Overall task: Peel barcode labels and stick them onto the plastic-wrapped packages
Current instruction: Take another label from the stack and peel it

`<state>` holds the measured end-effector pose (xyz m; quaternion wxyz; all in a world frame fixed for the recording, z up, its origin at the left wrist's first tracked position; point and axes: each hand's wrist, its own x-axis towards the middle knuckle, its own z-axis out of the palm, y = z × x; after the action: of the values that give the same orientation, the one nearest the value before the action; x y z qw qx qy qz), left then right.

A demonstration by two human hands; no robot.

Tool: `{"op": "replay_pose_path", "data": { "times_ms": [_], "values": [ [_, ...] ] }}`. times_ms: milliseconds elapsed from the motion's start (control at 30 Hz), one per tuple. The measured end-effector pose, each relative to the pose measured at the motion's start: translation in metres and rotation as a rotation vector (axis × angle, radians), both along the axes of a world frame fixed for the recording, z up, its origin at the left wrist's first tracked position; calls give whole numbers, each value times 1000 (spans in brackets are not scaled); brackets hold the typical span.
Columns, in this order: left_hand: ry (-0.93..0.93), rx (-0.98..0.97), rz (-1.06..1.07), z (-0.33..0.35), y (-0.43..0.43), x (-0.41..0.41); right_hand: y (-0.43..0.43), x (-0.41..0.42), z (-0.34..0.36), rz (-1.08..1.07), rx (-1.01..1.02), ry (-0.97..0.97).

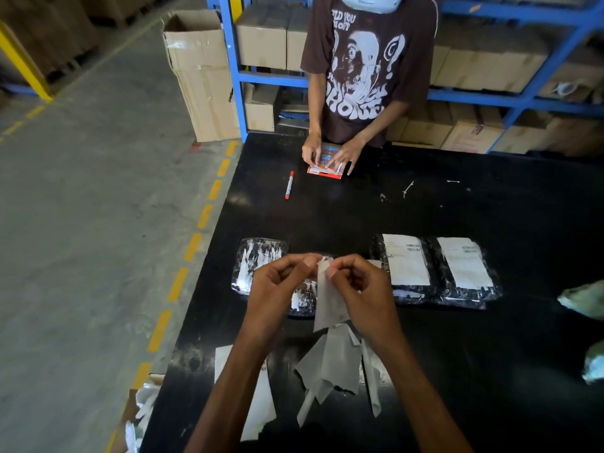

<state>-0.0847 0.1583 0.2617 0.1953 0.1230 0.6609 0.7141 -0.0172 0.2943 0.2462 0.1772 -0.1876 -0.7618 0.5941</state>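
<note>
White label sheet (pixel 330 295) | left hand (pixel 277 289), right hand (pixel 362 289) pinch its top | above black table (pixel 457 354)

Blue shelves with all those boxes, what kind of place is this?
Probably a warehouse packing area. Blue metal shelves hold rows of cardboard boxes, yellow dashed lines mark the concrete floor, and plastic-wrapped packages lie on a black table for labelling.

Two bare forearms reach in from the bottom edge, with no sleeve, glove, watch or ring visible on either. The left hand (pixel 277 286) and right hand (pixel 362 289) are both bare, with short, plain nails. The forearms are slim and uncovered up to the frame edge.
</note>
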Motion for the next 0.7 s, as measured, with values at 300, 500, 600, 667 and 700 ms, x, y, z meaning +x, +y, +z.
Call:
{"op": "replay_pose_path", "data": {
  "times_ms": [300,500,600,667,700],
  "values": [
    [-18,-6,62,-11,0,-8,-1,-3,-7,81,53,3],
    [-40,-125,142,-31,-2,-27,2,-4,-23,53,-81,-118],
    [84,-333,173,-57,-7,-51,8,1,-36,21,-191,-179],
    [194,-510,202,-76,-8,-68,13,8,-46,28,-217,-215],
    [227,-573,223,-82,-8,-76,16,12,-51,27,-212,-238]
  ]
}}
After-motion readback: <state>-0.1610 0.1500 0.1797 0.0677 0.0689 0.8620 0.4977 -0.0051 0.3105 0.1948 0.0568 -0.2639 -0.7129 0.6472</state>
